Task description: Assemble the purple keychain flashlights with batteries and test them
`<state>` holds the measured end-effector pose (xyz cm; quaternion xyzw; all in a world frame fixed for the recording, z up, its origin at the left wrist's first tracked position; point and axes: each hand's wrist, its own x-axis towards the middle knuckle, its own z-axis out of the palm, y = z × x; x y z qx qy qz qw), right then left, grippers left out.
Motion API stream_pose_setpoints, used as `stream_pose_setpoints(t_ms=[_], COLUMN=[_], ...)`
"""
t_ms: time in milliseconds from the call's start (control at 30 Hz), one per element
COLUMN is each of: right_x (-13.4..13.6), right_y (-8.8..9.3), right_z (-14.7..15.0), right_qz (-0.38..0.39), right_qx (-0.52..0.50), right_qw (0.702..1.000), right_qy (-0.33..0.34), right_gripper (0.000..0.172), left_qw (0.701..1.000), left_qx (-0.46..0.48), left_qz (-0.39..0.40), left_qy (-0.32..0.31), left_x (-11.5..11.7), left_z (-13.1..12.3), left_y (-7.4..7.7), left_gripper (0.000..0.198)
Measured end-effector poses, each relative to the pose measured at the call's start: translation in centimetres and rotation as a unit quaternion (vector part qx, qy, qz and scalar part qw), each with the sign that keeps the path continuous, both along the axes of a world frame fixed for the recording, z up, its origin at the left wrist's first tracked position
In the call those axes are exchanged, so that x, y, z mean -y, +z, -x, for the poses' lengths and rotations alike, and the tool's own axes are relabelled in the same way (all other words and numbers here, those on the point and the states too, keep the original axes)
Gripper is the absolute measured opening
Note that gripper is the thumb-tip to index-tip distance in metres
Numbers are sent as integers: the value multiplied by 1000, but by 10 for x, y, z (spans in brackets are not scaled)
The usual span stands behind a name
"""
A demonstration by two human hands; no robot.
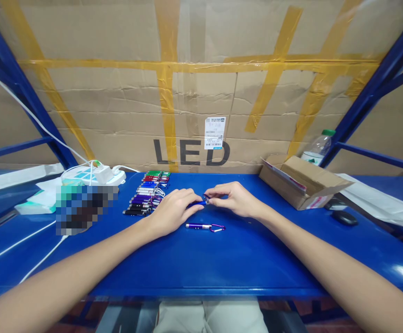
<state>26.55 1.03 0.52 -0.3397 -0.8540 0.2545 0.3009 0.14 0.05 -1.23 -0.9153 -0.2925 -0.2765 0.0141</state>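
Note:
My left hand [173,210] is closed on a slim blue keychain flashlight [200,203], most of its body hidden by the fingers. At its right end, my right hand [236,199] pinches a small dark carabiner clip [206,196]. Just below the hands, a purple keychain flashlight [199,226] with a carabiner lies flat on the blue table [187,268]. To the left of my left hand runs a column of similar flashlights [145,190], grouped by colour: green, red, blue, silver, purple and black.
At the left are a white power strip [118,177], white cables, a soft pack [34,203] and a blurred-out object [86,208]. On the right stand an open cardboard box [301,182], a bottle [319,148] and a black mouse [344,218]. A large taped carton [125,111] closes off the back.

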Motion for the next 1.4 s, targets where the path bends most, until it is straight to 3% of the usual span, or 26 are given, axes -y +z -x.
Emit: stream_pose_setpoints(t_ms=[267, 567, 733, 867, 1033, 1167, 1400], right_x=[4, 6, 6, 4, 2, 1, 0], right_y=[5, 7, 9, 8, 6, 10, 19], right_z=[2, 4, 3, 4, 3, -4, -17], right_qz=[-52, -88, -85, -91, -103, -62, 118], right_qx=[13, -1, -2, -8, 17, 50, 101], right_qw=[998, 996, 996, 995, 994, 997, 986], right_qy=[12, 11, -7, -33, -39, -14, 52], right_gripper=[32, 32, 33, 32, 32, 33, 31], left_qw=[999, 981, 974, 974, 966, 968, 981], left_qx=[28, 139, 181, 185, 176, 134, 46], left_qz=[21, 137, 137, 124, 184, 206, 187], left_qy=[-5, -8, 8, 36, 45, 48, -27], left_x=[1, 1, -2, -4, -5, -5, -2], left_z=[-1, -5, -5, -3, -3, -3, -3], left_y=[1, 5, 6, 8, 7, 7, 8], left_gripper=[26, 26, 28, 29, 27, 24, 19])
